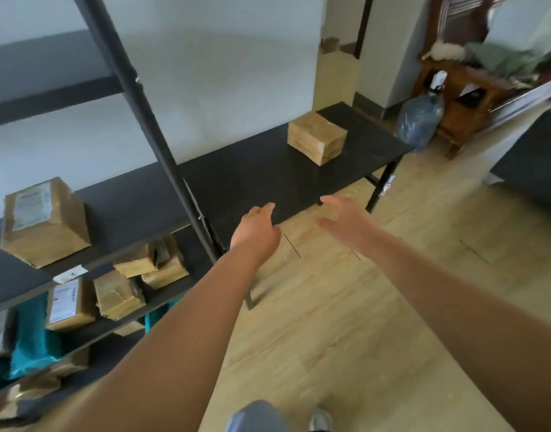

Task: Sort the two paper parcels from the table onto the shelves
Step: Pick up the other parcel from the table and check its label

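Observation:
A brown paper parcel [317,137] sits on the black table [252,179] toward its far right end. Another brown parcel with a white label [43,221] rests on the black shelf [124,219] at the left. My left hand [257,227] hovers over the table's near edge, fingers apart and holding nothing. Just right of it, my right hand [346,218] is spread with an empty palm above the floor. Both hands are well short of the parcel on the table.
Lower shelves hold several brown parcels [118,296] and teal packages [31,341]. A black upright post [149,126] of the shelving stands between shelf and table. A large water bottle [419,120] and a wooden cabinet [464,107] stand beyond the table's right end. Wooden floor lies below.

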Motion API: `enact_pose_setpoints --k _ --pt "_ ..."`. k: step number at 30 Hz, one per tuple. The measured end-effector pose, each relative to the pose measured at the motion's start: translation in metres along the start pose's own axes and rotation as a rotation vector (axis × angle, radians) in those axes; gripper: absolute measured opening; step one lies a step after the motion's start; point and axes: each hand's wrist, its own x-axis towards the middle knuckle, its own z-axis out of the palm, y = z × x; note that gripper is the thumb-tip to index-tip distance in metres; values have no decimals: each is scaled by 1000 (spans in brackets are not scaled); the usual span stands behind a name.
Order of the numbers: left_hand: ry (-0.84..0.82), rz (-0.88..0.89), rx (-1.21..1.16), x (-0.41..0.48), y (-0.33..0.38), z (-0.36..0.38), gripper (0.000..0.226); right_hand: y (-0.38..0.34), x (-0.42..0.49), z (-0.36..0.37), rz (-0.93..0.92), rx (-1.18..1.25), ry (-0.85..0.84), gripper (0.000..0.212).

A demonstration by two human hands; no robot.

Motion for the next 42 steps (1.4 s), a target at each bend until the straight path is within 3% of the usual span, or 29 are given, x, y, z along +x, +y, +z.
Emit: enact_pose_setpoints --k 11,24,31,37,42 --pt "-30 -11 -10 141 81 34 58 61 125 -73 67 45 -5 58" --pt "-66 -146 -220 310 130 45 52 89 296 -141 116 -30 -52 59" --pt "-40 -335 -359 376 146 65 51 108 391 -151 16 -57 -151 57" --pt "72 -617 -578 409 162 85 44 117 457 -147 -110 -118 -289 60" --pt "62 -821 -917 421 183 93 51 120 486 -139 -120 -100 -409 67"
